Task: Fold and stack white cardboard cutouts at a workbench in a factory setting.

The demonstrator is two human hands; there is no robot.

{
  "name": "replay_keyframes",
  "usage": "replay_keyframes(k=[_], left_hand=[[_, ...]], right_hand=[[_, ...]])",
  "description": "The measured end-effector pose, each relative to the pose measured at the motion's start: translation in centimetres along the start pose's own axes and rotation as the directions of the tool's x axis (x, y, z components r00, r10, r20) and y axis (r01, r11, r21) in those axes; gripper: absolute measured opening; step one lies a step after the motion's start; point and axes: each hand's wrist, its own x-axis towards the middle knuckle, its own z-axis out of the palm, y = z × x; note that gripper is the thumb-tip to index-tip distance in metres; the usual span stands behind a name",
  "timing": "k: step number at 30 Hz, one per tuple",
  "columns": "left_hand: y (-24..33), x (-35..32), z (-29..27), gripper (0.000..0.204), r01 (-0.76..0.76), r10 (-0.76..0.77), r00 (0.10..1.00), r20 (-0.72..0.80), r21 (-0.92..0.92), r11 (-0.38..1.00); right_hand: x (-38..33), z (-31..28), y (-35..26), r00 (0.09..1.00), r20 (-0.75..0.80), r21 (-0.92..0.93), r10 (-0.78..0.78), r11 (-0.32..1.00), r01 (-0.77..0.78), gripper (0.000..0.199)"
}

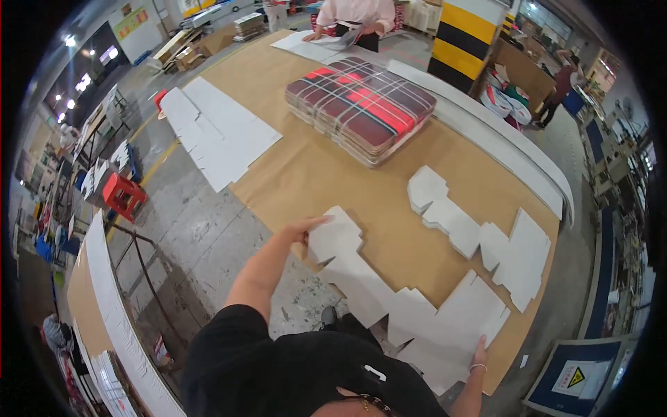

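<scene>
White and cardboard-like, the long, notched flat sheet (417, 316) could crease at its narrow neck if your left hand (303, 227) and right hand (480, 353), each grip closed on an edge, lift unevenly. It looks matte, step-edged, overhanging the near side of the brown, paper-topped table (392, 201).

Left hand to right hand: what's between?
White card with notched edges, spanning the whole stretch; shown in the head view.
</scene>
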Motion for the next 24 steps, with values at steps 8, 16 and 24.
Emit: replay_keyframes(k=[8, 16, 24], left_hand=[[-6.6, 0.4, 0.2, 0.057, -0.216, 0.25, 0.967, 0.048, -0.365, 0.906], [-5.1, -0.9, 2.2, 0.053, -0.161, 0.187, 0.982, 0.008, -0.472, 0.867], [-1.0, -12.7, -1.3, 0.05, -0.333, 0.323, 0.941, -0.105, -0.472, 0.817]], right_hand=[[-4.3, -1.3, -6.2, 0.993, -0.087, -0.222, -0.079, 0.973, 0.058, 0.09], [-4.8, -1.5, -6.8, 0.99, -0.046, -0.284, 0.132, 0.948, -0.14, 0.093], [-14.5, -4.7, -18.3, 0.926, -0.318, -0.324, -0.204, 0.941, 0.096, 0.086]])
